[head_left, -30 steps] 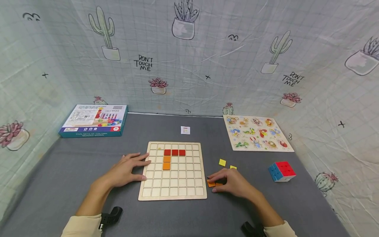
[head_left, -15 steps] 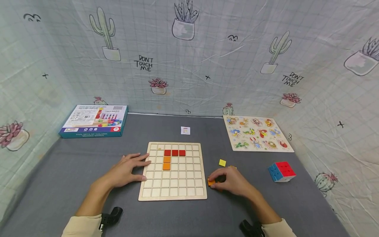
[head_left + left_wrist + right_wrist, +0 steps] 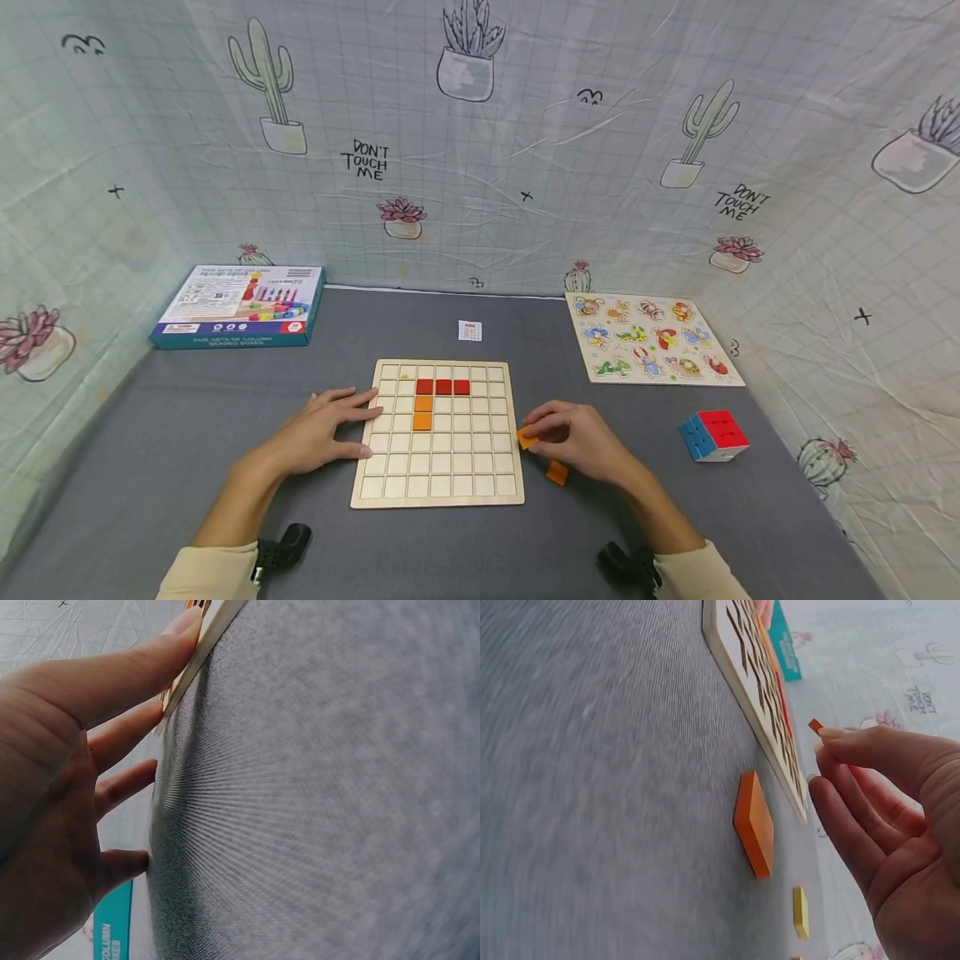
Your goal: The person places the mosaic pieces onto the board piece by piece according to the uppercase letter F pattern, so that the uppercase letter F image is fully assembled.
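Observation:
My right hand pinches an orange square tile between thumb and fingertips, raised off the cloth at the right edge of the wooden grid board. In the right wrist view the tile's orange corner pokes out past the thumb. Another orange tile lies on the cloth below that hand. With fingers spread, my left hand touches the board's left edge; its thumb rests at the rim in the left wrist view. Three red tiles form a row on the board, and two orange tiles sit beneath the leftmost.
Yellow tiles lie beyond the right hand, hidden from the head view. A red, blue and white puzzle cube stands at right, below an insect picture board. A small printed card and a flat box are farther back.
My right hand has picked up one of the two loose orange tiles and moved it up toward the board, now covering the yellow tiles. My left hand stays put.

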Demonstrator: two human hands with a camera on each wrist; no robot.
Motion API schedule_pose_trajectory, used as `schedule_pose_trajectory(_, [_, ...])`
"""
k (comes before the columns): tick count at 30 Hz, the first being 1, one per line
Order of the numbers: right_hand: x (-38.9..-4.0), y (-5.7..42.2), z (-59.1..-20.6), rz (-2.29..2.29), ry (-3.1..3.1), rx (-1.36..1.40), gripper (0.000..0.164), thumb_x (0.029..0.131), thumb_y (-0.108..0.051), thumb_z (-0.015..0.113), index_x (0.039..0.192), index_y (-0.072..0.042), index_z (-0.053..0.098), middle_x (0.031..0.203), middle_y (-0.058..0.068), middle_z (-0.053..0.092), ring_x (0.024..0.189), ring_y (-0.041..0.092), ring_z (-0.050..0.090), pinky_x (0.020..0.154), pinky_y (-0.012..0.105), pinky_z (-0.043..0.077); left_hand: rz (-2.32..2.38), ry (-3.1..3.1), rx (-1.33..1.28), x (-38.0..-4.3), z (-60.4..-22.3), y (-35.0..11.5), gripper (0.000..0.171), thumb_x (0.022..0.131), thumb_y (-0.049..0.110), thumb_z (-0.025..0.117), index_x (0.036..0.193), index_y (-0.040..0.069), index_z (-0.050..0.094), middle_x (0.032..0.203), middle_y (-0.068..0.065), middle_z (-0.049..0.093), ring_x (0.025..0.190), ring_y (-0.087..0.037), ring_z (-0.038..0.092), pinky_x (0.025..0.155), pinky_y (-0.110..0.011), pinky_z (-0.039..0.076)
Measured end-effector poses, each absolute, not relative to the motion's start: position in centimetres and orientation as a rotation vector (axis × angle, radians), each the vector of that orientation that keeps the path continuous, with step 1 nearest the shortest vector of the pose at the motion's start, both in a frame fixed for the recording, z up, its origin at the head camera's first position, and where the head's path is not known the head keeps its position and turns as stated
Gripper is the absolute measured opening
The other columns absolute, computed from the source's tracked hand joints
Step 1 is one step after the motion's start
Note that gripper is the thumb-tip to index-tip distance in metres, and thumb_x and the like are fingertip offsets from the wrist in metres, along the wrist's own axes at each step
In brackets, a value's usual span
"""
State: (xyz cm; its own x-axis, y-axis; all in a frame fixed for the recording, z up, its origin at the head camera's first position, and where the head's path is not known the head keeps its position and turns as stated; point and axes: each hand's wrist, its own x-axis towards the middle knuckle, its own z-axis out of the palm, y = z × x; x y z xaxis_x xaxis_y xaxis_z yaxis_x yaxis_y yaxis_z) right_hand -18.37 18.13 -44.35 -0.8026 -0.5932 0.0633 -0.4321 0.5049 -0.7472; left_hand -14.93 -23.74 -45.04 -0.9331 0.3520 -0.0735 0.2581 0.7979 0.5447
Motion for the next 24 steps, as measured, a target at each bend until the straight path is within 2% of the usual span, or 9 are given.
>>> schedule_pose_trajectory(9, [-18.3, 15.0, -44.4, -1.257, 2.508, -0.89, 0.019, 0.087, -0.01, 0.08, 0.106, -0.009, 0.081, 0.115, 0.008, 0.075, 0.102, 0.017, 0.072, 0.082, 0.02, 0.06, 0.825, 2.815, 0.48, -14.9, -45.1, -23.6, 0.065, 0.084, 0.04, 0.081, 0.14, 0.014, 0.063, 0.161, -0.01, 0.046, 0.149, -0.047, 0.033, 0.116, -0.081, 0.01])
schedule_pose_trajectory(13, [-18.2, 13.0, -44.4, -1.253, 2.477, -0.888, 0.02, 0.087, -0.012, 0.08, 0.106, -0.009, 0.081, 0.116, 0.008, 0.075, 0.102, 0.017, 0.072, 0.08, 0.019, 0.06, 0.813, 2.823, 0.465, -14.9, -44.9, -23.5, 0.065, 0.084, 0.042, 0.081, 0.14, 0.014, 0.064, 0.161, -0.01, 0.046, 0.149, -0.047, 0.033, 0.116, -0.081, 0.011])
schedule_pose_trajectory(24, [-18.3, 7.9, -45.0, -1.284, 2.463, -1.003, 0.015, 0.086, -0.011, 0.082, 0.1, -0.007, 0.082, 0.104, 0.006, 0.079, 0.096, 0.016, 0.073, 0.078, 0.018, 0.06, 0.814, 2.83, 0.462, -14.9, -44.9, -23.5, 0.065, 0.083, 0.042, 0.082, 0.14, 0.015, 0.064, 0.161, -0.01, 0.046, 0.149, -0.046, 0.033, 0.115, -0.082, 0.011])
